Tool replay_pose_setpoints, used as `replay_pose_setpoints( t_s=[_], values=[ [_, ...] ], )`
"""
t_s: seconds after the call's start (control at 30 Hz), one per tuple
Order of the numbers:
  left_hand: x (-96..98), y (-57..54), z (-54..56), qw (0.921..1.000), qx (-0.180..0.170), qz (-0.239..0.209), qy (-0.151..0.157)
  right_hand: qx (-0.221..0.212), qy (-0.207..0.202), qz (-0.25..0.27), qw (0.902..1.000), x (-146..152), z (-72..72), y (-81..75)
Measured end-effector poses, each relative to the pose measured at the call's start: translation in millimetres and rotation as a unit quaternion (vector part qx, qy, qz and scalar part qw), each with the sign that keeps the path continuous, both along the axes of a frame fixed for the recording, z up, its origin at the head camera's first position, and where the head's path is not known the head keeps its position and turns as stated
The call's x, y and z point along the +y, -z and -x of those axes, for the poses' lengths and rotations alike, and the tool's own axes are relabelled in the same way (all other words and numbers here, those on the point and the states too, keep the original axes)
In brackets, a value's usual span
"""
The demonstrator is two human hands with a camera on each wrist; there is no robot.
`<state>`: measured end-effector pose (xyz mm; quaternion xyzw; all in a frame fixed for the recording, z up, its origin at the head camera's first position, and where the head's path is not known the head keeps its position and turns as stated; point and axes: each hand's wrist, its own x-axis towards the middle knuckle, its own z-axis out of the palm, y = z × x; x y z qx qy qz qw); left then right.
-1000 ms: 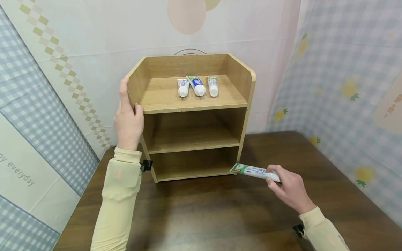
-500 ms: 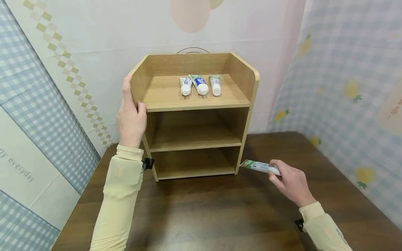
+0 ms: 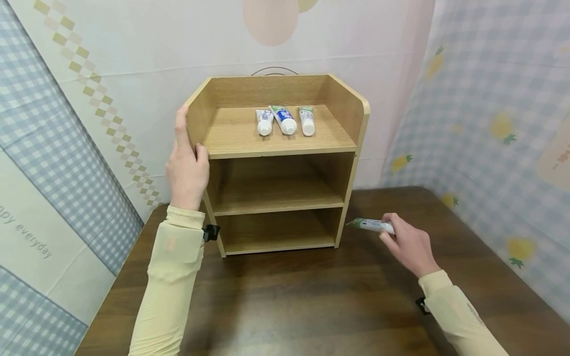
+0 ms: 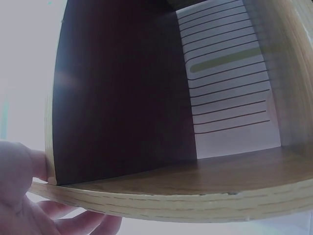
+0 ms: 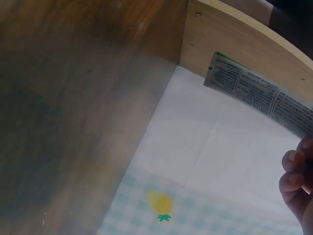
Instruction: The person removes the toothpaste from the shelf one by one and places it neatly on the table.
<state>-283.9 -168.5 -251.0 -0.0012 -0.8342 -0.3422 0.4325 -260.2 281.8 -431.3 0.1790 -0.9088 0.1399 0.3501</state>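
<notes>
My left hand (image 3: 188,173) grips the left side panel of a light wooden shelf unit (image 3: 285,151), its thumb at the front edge. In the left wrist view, the thumb and fingers (image 4: 80,223) wrap the shelf's edge. My right hand (image 3: 410,244) pinches a white and green toothpaste tube (image 3: 371,225) near its cap end, right of the unit's lower shelf. The tube's flat end points left, and small print covers the side of the tube (image 5: 254,90) seen in the right wrist view. Three toothpaste tubes (image 3: 285,120) lie on the top shelf, caps forward.
The unit has a middle shelf (image 3: 280,200) and a bottom shelf (image 3: 278,242) below the top one. It stands on a dark brown wooden table (image 3: 285,301). Patterned cloth (image 3: 490,99) hangs behind and on both sides.
My right hand has carried the toothpaste tube rightward, then a little up and away from me. The left hand keeps its grip on the shelf unit; the head view has shifted slightly.
</notes>
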Motion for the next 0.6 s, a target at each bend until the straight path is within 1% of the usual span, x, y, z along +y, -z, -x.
replay_pose_setpoints(
  t_s=[0.23,0.37,0.47,0.6],
  values=[
    [-1.0,-0.7,0.5,1.0,0.003,-0.005,0.003,-0.057,0.018,0.003,0.9982,-8,22.8,-2.9],
    [-1.4,-0.9,0.4,1.0,0.006,-0.004,0.002,-0.095,0.03,-0.001,0.995,-11,34.8,-0.6],
    [-1.1,-0.3,0.8,1.0,0.006,0.001,0.001,-0.13,0.037,-0.002,0.9909,-12,40.2,4.7],
    [-0.5,1.1,0.8,1.0,0.006,0.003,0.0,-0.17,0.043,-0.01,0.9844,-12,41.9,13.2]
  ],
)
